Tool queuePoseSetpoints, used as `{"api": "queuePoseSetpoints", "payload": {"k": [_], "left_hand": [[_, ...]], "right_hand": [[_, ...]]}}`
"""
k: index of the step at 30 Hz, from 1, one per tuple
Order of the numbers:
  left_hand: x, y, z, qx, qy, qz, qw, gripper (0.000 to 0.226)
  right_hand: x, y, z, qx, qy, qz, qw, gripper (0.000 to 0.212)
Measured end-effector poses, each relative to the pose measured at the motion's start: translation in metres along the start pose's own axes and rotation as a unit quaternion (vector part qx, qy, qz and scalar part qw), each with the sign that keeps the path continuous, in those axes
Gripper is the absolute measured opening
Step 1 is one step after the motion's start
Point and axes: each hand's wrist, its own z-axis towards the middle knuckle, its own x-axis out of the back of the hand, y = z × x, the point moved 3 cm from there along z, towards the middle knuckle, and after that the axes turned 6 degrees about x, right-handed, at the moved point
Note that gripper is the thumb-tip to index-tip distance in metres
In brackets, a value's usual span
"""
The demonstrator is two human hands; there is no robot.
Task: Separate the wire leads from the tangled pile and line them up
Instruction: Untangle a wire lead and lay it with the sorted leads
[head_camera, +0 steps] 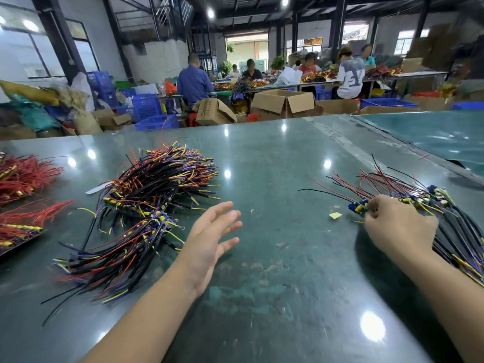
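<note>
Left hand (209, 237) fingers straight, empty, just right of tangled pile (146, 205) at 9 o'clock. Right hand (398, 226) pinches blue board end of lined-up leads (445, 218) at 3 o'clock on table (275, 284).

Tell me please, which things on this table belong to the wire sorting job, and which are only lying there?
Belong to the job:
tangled pile
lined-up leads
right hand, pinching one lead
left hand, open, holding nothing

Only lying there:
red wire bundles
yellow scrap

left hand (209, 239) open, empty | right hand (398, 226) apparently pinching lined-up leads (419, 197)
</note>
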Motion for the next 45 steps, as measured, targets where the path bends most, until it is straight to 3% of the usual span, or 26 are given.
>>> {"api": "queuePoseSetpoints", "payload": {"k": [2,4,7,9,11,13,17,20,29,35,37,39,41,45], "left_hand": [[0.000,0.001,0.000,-0.039,0.028,0.074,0.996,0.021],[0.003,0.009,0.003,-0.127,0.082,0.184,0.971,0.025],[0.012,0.025,0.002,-0.240,0.147,0.303,0.911,0.029],[0.023,0.032,0.003,-0.277,0.210,0.396,0.850,0.030],[0.037,0.036,0.005,-0.255,0.280,0.488,0.786,0.035],[0.053,0.037,0.009,-0.186,0.324,0.546,0.750,0.041],[0.075,0.036,0.014,-0.012,0.318,0.609,0.727,0.045],[0.081,0.033,0.018,0.028,0.288,0.647,0.706,0.046],[0.079,0.043,0.014,-0.104,0.343,0.596,0.719,0.038],[0.055,0.059,-0.003,-0.297,0.354,0.486,0.742,0.038],[0.041,0.061,-0.009,-0.373,0.312,0.464,0.740,0.040],[0.025,0.058,-0.015,-0.427,0.251,0.455,0.740,0.038],[0.008,0.046,-0.018,-0.431,0.187,0.450,0.760,0.034],[-0.022,0.015,-0.025,-0.394,0.034,0.485,0.780,0.032]], "right_hand": [[0.001,-0.001,-0.001,0.001,0.003,-0.033,0.999,0.018],[0.004,-0.002,-0.002,0.009,0.007,-0.072,0.997,0.018],[0.009,-0.006,-0.003,0.022,0.022,-0.062,0.998,0.018],[0.011,-0.010,-0.005,0.040,0.024,-0.016,0.999,0.019],[0.011,-0.016,-0.008,0.062,0.011,0.041,0.997,0.018],[0.011,-0.022,-0.013,0.078,-0.004,0.108,0.991,0.017],[0.006,-0.031,-0.022,0.094,-0.035,0.199,0.975,0.029],[0.002,-0.037,-0.027,0.111,-0.055,0.231,0.965,0.032],[0.004,-0.057,-0.038,0.179,-0.066,0.278,0.942,0.027],[0.009,-0.064,-0.048,0.183,-0.091,0.328,0.922,0.030],[0.008,-0.067,-0.051,0.146,-0.131,0.385,0.902,0.031],[0.007,-0.073,-0.057,0.084,-0.200,0.484,0.848,0.025],[0.003,-0.079,-0.065,0.044,-0.256,0.545,0.798,0.020],[-0.006,-0.091,-0.075,0.016,-0.304,0.593,0.745,0.020]]}}
